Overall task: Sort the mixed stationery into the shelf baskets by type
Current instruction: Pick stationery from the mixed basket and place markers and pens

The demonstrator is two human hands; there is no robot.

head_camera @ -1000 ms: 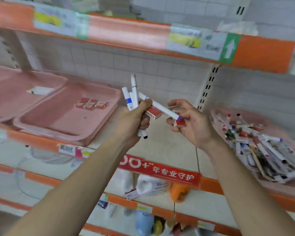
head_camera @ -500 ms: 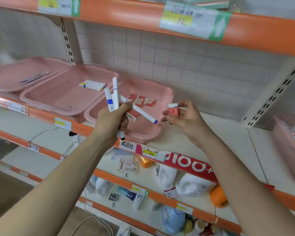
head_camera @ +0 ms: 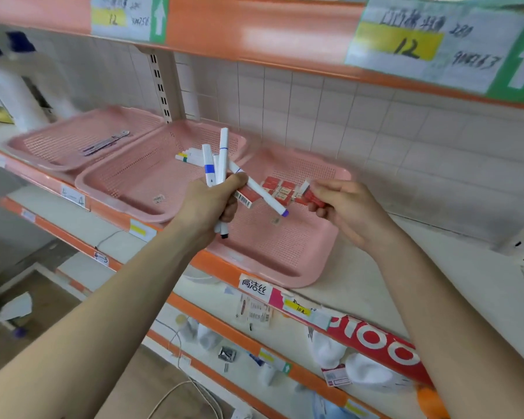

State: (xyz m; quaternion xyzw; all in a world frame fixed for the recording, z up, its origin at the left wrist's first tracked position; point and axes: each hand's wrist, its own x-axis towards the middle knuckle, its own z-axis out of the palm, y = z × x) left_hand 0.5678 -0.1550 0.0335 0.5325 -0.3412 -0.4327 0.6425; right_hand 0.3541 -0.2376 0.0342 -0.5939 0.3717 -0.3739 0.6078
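While the left hand grips markers — white ones — the right hand pinches a red box.

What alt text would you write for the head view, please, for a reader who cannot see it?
The person's left hand grips a bunch of white markers and a barcoded red box; the right hand pinches a small red box at the rightmost pink basket, which holds similar red boxes.

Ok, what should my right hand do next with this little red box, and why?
Probably lower the right hand and release the red box beside the matching red boxes lying in the right-hand pink basket; it is pinched just above that basket.
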